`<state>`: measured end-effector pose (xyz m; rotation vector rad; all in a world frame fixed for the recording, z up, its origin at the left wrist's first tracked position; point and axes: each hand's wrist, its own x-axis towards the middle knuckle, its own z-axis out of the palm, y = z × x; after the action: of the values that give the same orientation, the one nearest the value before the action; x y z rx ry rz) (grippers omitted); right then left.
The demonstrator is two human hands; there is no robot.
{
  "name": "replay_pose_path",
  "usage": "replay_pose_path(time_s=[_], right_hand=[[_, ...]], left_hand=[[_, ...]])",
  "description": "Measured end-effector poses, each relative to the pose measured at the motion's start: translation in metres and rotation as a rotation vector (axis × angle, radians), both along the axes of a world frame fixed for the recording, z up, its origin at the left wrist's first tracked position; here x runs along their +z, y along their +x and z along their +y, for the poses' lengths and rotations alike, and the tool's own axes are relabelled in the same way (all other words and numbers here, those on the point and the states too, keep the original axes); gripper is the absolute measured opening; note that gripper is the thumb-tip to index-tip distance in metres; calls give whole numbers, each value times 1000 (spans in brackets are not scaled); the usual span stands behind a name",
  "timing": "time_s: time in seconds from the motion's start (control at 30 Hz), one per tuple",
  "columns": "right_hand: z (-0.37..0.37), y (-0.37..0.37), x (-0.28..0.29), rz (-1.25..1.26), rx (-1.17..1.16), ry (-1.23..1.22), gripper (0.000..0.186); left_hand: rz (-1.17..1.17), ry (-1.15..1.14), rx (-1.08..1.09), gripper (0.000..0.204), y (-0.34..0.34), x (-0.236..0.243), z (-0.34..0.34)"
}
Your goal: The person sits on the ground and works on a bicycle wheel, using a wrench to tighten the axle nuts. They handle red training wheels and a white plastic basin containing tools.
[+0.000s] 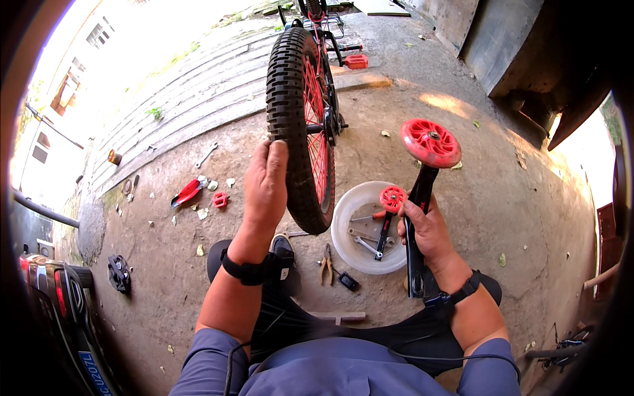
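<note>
A small red bicycle stands upside-down or reared in front of me, its black knobby tyre (288,99) with red spokes facing me. My left hand (265,185) rests on the tyre's tread, fingers curled over it. My right hand (426,231) grips the black arm of a training wheel (430,142), whose small red wheel points up. A second red training wheel (391,201) lies in a white round lid (343,237) on the ground between my hands.
Spanners lie in the white lid. Pliers (326,265) and a small black part lie beside it. A wrench (206,156), a red tool (187,192) and red bits lie at left on the dirt ground. A vehicle's rear (63,297) is at lower left.
</note>
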<state>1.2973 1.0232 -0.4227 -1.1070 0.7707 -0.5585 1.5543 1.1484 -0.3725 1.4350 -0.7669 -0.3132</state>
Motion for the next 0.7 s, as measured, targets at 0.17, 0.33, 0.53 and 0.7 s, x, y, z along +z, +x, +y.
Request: replay_pose_path(time_s=[0.17,0.33,0.53,0.7], right_hand=[[-5,0,-5,34,52,29,40],[1,2,-13,-28,71,-45,29],[5,10,-10,-22,60,10,27],[5,10,-10,-11,54,4,27]], left_hand=[[243,-22,45,56,9,-32,19],[396,89,5,50,18,-89,45],[604,201,-97,21,3,-120,49],[609,180,-147,18,-6,-118,40]])
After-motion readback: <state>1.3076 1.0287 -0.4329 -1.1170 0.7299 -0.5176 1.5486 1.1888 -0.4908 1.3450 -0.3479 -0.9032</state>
